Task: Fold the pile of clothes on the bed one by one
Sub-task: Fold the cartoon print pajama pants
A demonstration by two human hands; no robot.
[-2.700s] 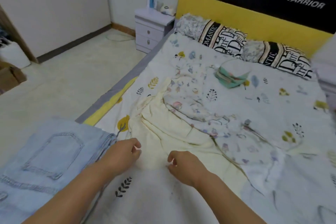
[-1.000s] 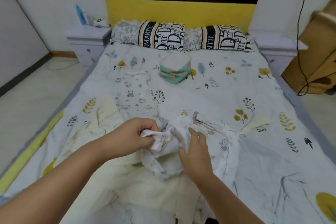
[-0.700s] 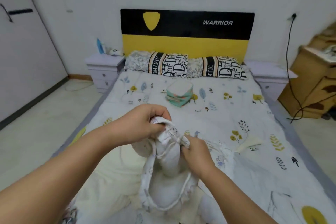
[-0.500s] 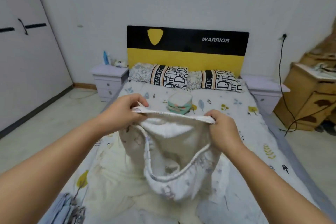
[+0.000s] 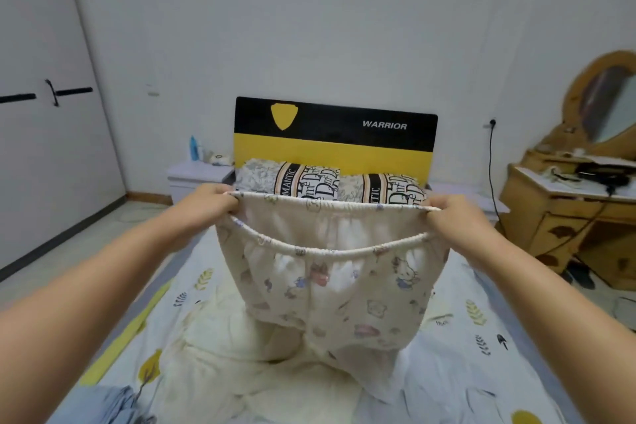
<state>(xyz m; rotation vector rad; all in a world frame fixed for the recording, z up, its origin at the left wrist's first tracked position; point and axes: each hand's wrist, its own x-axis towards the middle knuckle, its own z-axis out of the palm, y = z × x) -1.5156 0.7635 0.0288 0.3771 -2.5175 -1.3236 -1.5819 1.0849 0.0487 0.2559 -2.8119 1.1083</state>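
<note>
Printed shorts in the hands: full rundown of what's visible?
The cream cartoon-print shorts look like thin, soft cotton with small animal motifs and a gathered elastic waistband. They hang upright above the leaf-print bed sheet, waistband stretched wide and open toward the camera, its near edge sagging. The left hand and right hand each pinch one end of the waistband. The lower hems drape down onto the pale yellow garment lying on the bed.
</note>
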